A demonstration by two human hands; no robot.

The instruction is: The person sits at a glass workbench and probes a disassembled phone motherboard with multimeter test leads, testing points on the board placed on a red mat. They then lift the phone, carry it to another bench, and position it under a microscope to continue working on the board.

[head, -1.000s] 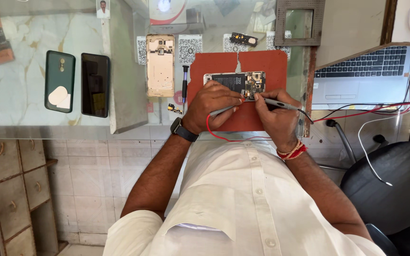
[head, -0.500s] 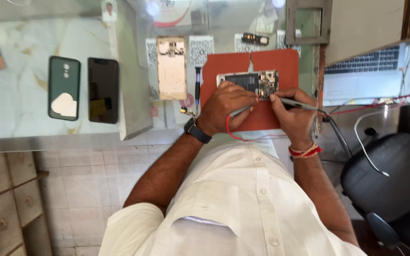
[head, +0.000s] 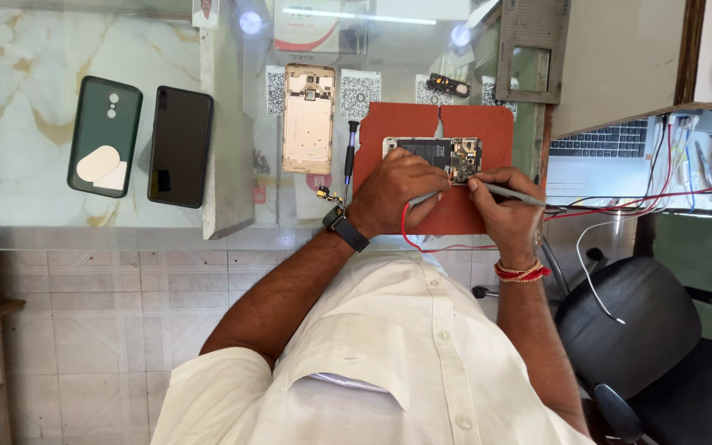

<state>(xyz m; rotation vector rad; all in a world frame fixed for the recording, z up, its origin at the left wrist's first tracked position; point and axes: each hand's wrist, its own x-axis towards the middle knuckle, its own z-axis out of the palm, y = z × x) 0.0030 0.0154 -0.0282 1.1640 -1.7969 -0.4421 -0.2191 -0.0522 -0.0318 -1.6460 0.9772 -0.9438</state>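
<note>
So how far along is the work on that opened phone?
Done: the gold back cover lies off to the side by a screwdriver, and the opened phone sits bare on the red mat. In hand: the left hand and right hand each press a probe onto its board. Left: the phone is not yet closed.

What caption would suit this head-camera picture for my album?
Left hand and right hand press thin grey probes to an opened phone on a red-brown mat, a screwdriver alongside.

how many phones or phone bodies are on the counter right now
4: a green-backed phone far left, a black phone beside it, a gold rear housing mid-counter, and the opened phone under both hands on the red mat.
</note>
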